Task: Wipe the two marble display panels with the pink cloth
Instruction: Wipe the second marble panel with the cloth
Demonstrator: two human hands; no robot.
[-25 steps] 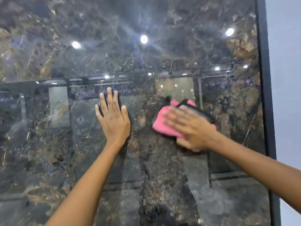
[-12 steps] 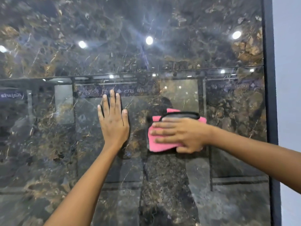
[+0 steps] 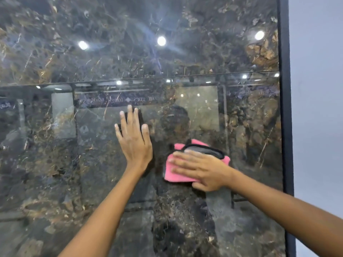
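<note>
Head view: flat-fingered hands, left (image 3: 134, 143) on glossy dark marble panel (image 3: 92, 173), right (image 3: 202, 170) pressing black-edged pink cloth (image 3: 178, 175).

The left hand (image 3: 134, 143) lies flat and upright, fingers straight and close together, pointing up, its forearm rising from the lower left. The right hand (image 3: 202, 170) lies flat too (fingers straight, pointing left, slightly blurred), with the thumb underneath. Its forearm reaches in from the lower right, and the two hands are near but apart.
</note>
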